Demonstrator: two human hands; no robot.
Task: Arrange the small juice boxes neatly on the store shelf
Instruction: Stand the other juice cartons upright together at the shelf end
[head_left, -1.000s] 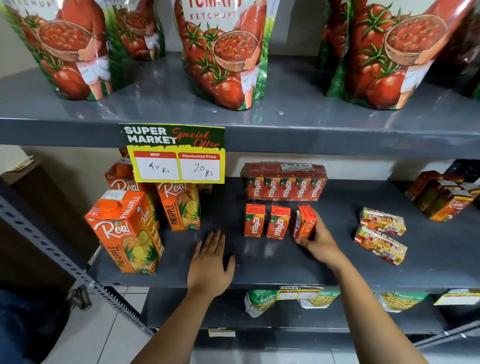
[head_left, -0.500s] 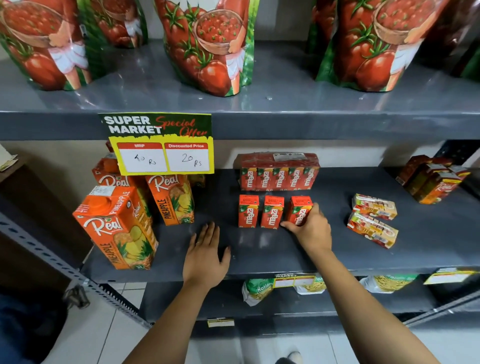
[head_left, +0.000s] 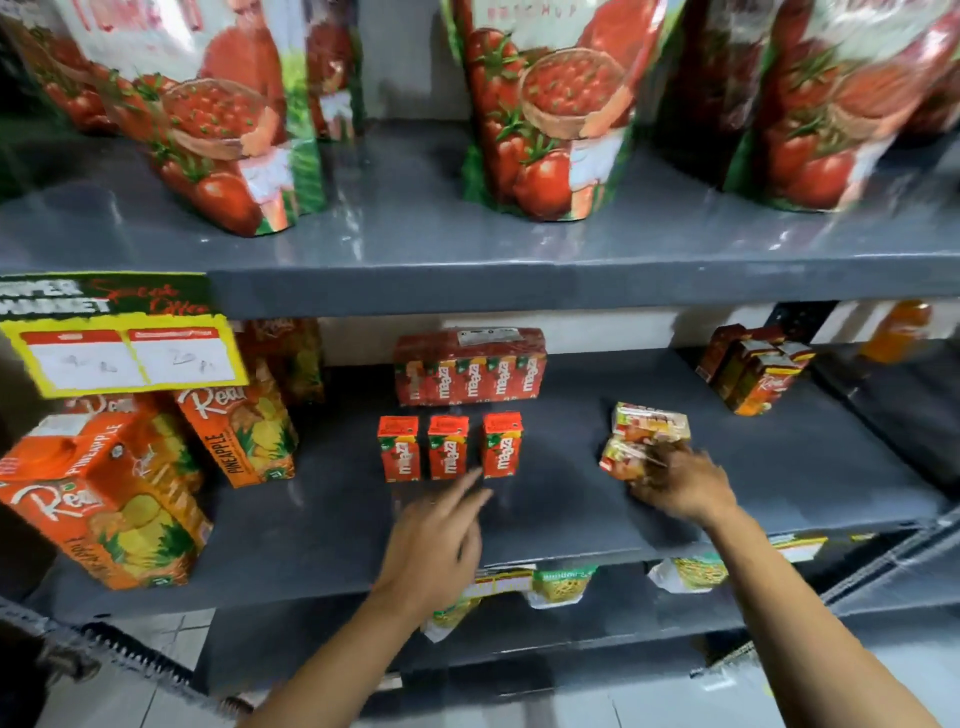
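Note:
Three small red juice boxes (head_left: 448, 447) stand upright in a row on the grey middle shelf (head_left: 571, 519). A wrapped multipack of the same red boxes (head_left: 470, 366) stands behind them. Two pale small juice boxes lie further right, one behind (head_left: 652, 421) and one in front (head_left: 621, 460). My right hand (head_left: 683, 486) curls its fingers over the front pale box. Just in front of the red row is my left hand (head_left: 436, 540), fingers spread and stretched toward the rightmost red box, holding nothing. The view is motion-blurred.
Large orange pineapple cartons (head_left: 104, 499) stand at the left under a yellow price sign (head_left: 124, 353). Ketchup pouches (head_left: 545, 119) fill the upper shelf. Dark juice boxes (head_left: 753, 371) sit at the back right. Noodle packets (head_left: 561, 584) lie on the lower shelf.
My right hand let go of the third red box, now upright in the row, and moved right onto the pale boxes. My left hand lifted off the shelf and shifted right.

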